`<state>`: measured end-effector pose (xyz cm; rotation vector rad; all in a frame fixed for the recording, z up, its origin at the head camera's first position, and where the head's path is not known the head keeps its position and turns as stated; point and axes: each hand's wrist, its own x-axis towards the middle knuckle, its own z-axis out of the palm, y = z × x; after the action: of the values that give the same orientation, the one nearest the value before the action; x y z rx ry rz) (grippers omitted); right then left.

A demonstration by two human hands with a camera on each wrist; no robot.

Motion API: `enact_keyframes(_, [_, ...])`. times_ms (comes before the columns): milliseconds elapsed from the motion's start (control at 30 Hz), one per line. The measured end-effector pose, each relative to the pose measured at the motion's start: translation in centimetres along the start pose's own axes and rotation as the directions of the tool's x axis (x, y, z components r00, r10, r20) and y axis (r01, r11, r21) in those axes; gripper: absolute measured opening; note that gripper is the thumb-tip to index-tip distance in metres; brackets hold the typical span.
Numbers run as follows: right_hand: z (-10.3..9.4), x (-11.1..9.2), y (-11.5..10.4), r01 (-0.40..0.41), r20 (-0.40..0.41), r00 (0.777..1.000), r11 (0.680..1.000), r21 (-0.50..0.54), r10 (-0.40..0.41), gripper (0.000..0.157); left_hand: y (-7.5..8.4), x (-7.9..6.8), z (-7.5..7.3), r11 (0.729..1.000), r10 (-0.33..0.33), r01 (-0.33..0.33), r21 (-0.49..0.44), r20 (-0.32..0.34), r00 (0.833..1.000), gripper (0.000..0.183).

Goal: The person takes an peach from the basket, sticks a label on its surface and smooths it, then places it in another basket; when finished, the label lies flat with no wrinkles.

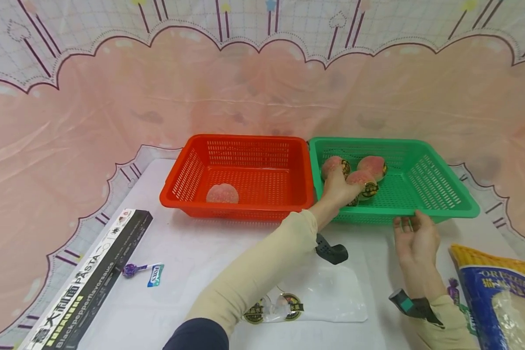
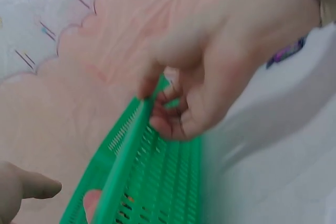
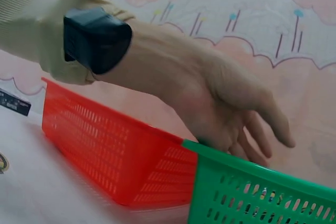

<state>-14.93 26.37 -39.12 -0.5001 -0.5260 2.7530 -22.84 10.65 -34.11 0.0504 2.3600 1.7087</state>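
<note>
My left hand (image 1: 339,189) reaches over the front rim of the green basket (image 1: 437,213), among several pink peaches. A left-hand peach (image 1: 331,166) lies by its fingertips, and a front peach (image 1: 356,179) with a black-and-gold label sits beside it. Another peach (image 1: 372,166) lies behind. In the right wrist view the left hand (image 3: 226,98) has its thumb and fingers extended downward, their tips partly hidden by the rim. My right hand (image 1: 417,243) grips the basket's front rim; the left wrist view shows this right hand (image 2: 210,66) with its thumb over the edge.
A red basket (image 1: 240,210) holding one peach (image 1: 222,193) adjoins the green one on the left. A pasta box (image 1: 92,277) and lollipop (image 1: 131,270) lie at left. Clear packaging (image 1: 328,296) lies in front; a blue-and-yellow bag (image 1: 498,296) is at right.
</note>
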Motion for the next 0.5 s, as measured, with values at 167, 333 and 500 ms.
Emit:
enact_keyframes(167, [0.0, -0.3, 0.4, -0.02, 0.024, 0.999, 0.999, -0.048, 0.021, 0.018, -0.7, -1.4, -1.2, 0.989, 0.099, -0.091, -0.115, 0.066, 0.993, 0.054])
enact_keyframes(333, [-0.5, -1.1, 0.7, -0.069, 0.055, 0.995, 0.974, -0.217, 0.083, 0.025, -2.1, -4.2, -3.2, 0.943, 0.267, -0.263, -0.204, -0.006, 0.964, 0.027])
enact_keyframes(500, [-0.2, -2.2, 2.1, 0.082, 0.081, 0.995, 0.925, -0.372, -0.056, 0.02, -4.2, -8.3, -5.7, 0.881, 0.287, -0.306, -0.362, -0.106, 0.952, 0.018])
